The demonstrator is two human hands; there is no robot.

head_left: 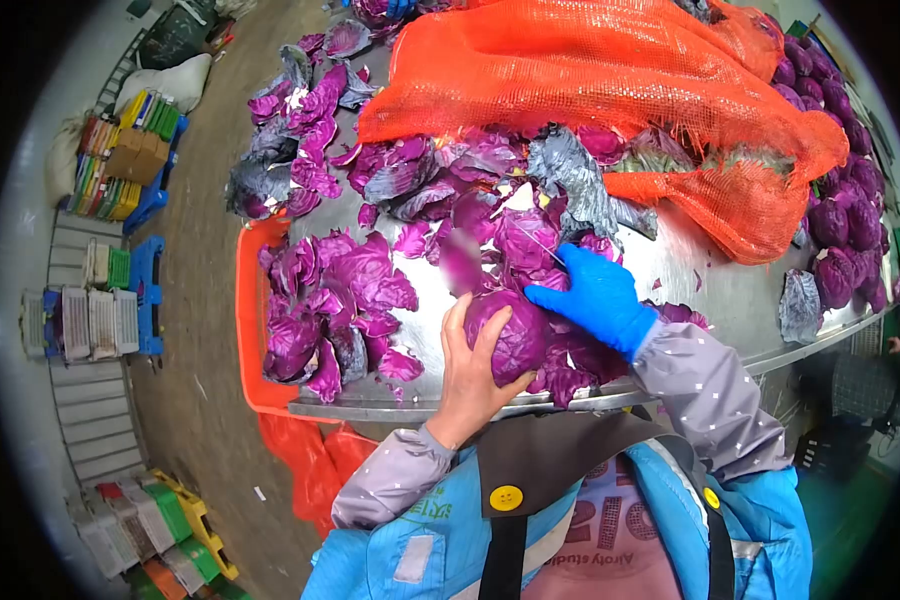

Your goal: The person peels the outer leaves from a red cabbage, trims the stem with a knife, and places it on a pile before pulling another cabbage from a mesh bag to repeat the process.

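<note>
A round red cabbage (515, 335) rests at the near edge of the metal table (680, 265). My bare left hand (473, 375) is wrapped round its left side, fingers spread over the surface. Above and to the right, my right hand (595, 300) in a blue glove is closed on a thin knife (540, 240), whose blade points up and left over another cabbage (526, 238). Part of the handle is hidden in the glove. Loose purple leaves (570, 375) lie under and beside the held cabbage.
An orange mesh sack (590, 75) covers the table's far side. Trimmed leaves (345, 280) pile up at the left beside an orange crate rim (255, 340). Whole cabbages (845, 225) are heaped at the right. Stacked crates (100, 320) stand on the floor at the left.
</note>
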